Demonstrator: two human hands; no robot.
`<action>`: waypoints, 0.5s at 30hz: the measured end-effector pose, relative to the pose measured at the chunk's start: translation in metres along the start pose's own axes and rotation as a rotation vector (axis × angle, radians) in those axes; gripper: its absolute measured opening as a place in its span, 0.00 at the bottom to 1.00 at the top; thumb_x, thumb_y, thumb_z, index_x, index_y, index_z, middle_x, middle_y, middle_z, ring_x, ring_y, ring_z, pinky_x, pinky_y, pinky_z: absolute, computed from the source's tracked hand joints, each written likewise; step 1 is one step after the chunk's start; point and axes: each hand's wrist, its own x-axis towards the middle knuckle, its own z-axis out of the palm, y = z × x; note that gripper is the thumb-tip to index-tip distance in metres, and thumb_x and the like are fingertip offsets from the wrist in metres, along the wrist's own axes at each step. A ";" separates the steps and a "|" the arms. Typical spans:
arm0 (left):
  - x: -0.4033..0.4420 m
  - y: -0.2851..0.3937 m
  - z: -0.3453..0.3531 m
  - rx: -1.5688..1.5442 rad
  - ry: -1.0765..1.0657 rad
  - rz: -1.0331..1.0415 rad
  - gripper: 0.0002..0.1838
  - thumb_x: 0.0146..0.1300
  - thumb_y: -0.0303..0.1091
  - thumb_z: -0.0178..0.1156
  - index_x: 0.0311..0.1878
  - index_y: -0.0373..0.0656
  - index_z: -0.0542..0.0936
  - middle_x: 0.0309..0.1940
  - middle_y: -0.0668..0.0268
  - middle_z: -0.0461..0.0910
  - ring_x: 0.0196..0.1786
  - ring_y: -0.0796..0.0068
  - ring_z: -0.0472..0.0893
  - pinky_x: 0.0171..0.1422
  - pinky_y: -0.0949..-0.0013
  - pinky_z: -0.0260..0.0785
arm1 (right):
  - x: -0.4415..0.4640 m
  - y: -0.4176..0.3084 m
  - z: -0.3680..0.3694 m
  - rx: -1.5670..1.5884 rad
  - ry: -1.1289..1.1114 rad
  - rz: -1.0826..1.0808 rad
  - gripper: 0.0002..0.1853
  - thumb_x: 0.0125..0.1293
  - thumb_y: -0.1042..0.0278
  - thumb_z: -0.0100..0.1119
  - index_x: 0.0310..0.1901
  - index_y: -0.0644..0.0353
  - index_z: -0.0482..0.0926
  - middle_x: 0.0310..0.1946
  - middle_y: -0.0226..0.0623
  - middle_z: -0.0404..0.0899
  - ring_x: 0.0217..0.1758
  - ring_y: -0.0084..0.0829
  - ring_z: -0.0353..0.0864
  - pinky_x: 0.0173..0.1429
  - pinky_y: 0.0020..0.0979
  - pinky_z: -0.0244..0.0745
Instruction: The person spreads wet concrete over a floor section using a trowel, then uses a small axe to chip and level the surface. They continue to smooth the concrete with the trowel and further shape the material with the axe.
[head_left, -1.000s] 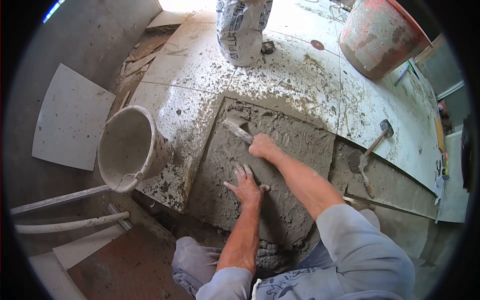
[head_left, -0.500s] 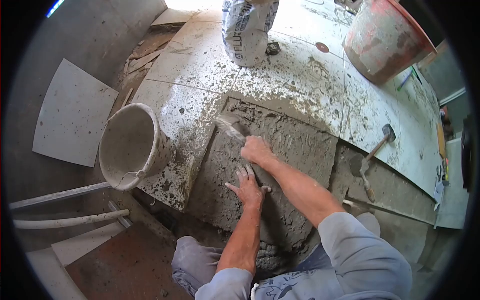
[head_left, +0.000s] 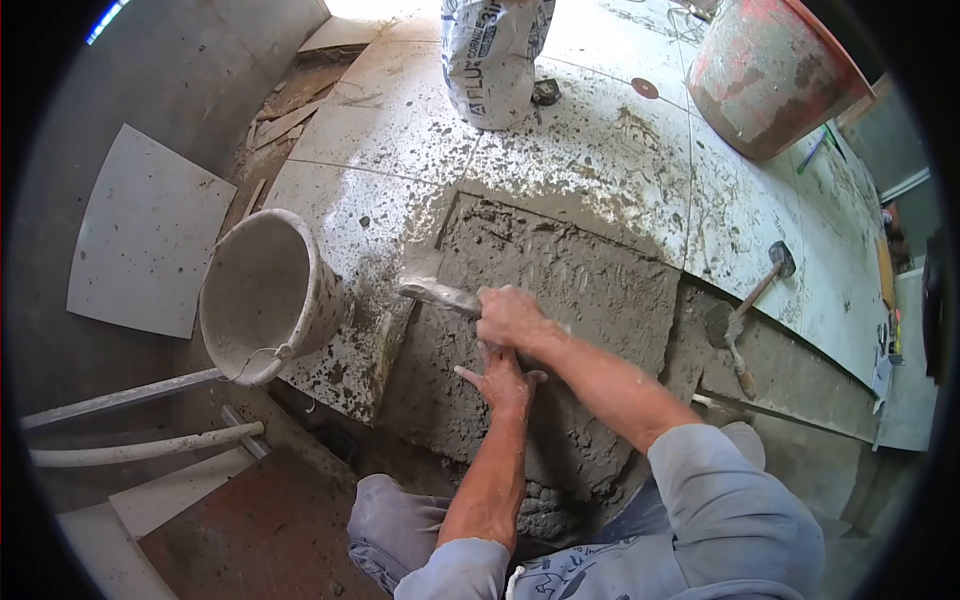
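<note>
My right hand (head_left: pixel 508 318) is closed round a trowel (head_left: pixel 440 294), whose mortar-smeared blade points left over the left edge of the grey mortar bed (head_left: pixel 570 300). Just below it, my left hand (head_left: pixel 503 380) rests palm down on the wet mortar. Its thumb and little finger stick out to the sides, and its other fingertips are partly hidden behind my right hand. Rough ridges and trowel marks cover the mortar, which lies in a recess beside pale floor tiles (head_left: pixel 350 205).
A mortar-stained bucket (head_left: pixel 325 300) stands at left near a loose tile (head_left: pixel 150 235). Beyond the mortar are a printed bag (head_left: pixel 490 75) and a large reddish tub (head_left: pixel 770 85). At right lie a hammer (head_left: pixel 779 262) and another trowel (head_left: pixel 741 370).
My right hand has drawn the trowel down and toward me, now lower along the mortar's left edge. My left hand has stayed nearly in place, its fingers now partly covered.
</note>
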 end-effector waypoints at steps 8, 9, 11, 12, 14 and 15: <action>-0.006 0.009 -0.011 0.071 -0.078 -0.062 0.60 0.40 0.55 0.75 0.75 0.50 0.52 0.76 0.64 0.49 0.78 0.67 0.48 0.73 0.27 0.34 | 0.035 0.022 0.020 0.153 0.118 0.178 0.17 0.50 0.68 0.53 0.41 0.66 0.83 0.43 0.60 0.81 0.51 0.55 0.80 0.57 0.46 0.75; -0.002 0.009 -0.011 0.054 -0.066 -0.048 0.60 0.41 0.54 0.75 0.75 0.50 0.52 0.76 0.64 0.49 0.78 0.66 0.48 0.73 0.27 0.35 | 0.028 0.020 0.024 0.112 0.145 0.120 0.17 0.50 0.68 0.53 0.39 0.66 0.83 0.42 0.59 0.81 0.50 0.55 0.81 0.57 0.46 0.75; -0.001 0.010 -0.014 0.038 -0.065 -0.046 0.59 0.41 0.53 0.75 0.75 0.50 0.52 0.77 0.64 0.49 0.78 0.65 0.48 0.72 0.26 0.34 | 0.018 0.019 0.016 0.109 0.149 0.114 0.17 0.50 0.68 0.53 0.39 0.67 0.83 0.42 0.59 0.81 0.49 0.55 0.81 0.56 0.47 0.75; -0.003 0.009 -0.014 0.016 -0.057 -0.044 0.59 0.42 0.52 0.75 0.75 0.50 0.52 0.77 0.64 0.48 0.78 0.65 0.49 0.72 0.26 0.34 | 0.017 0.019 0.013 0.099 0.156 0.105 0.17 0.50 0.68 0.53 0.39 0.67 0.83 0.42 0.60 0.81 0.49 0.55 0.81 0.56 0.48 0.75; -0.004 0.011 -0.012 0.039 -0.062 -0.060 0.58 0.42 0.51 0.75 0.75 0.50 0.53 0.77 0.64 0.48 0.78 0.65 0.49 0.72 0.26 0.34 | 0.039 0.026 0.007 0.142 0.091 0.223 0.17 0.50 0.68 0.52 0.39 0.67 0.83 0.42 0.59 0.81 0.49 0.56 0.81 0.55 0.49 0.75; -0.002 0.011 -0.013 0.059 -0.062 -0.077 0.58 0.43 0.51 0.75 0.75 0.51 0.53 0.77 0.64 0.48 0.78 0.65 0.50 0.72 0.25 0.33 | 0.051 0.025 0.010 0.170 0.094 0.261 0.17 0.50 0.68 0.52 0.39 0.67 0.83 0.42 0.59 0.81 0.49 0.55 0.81 0.55 0.49 0.75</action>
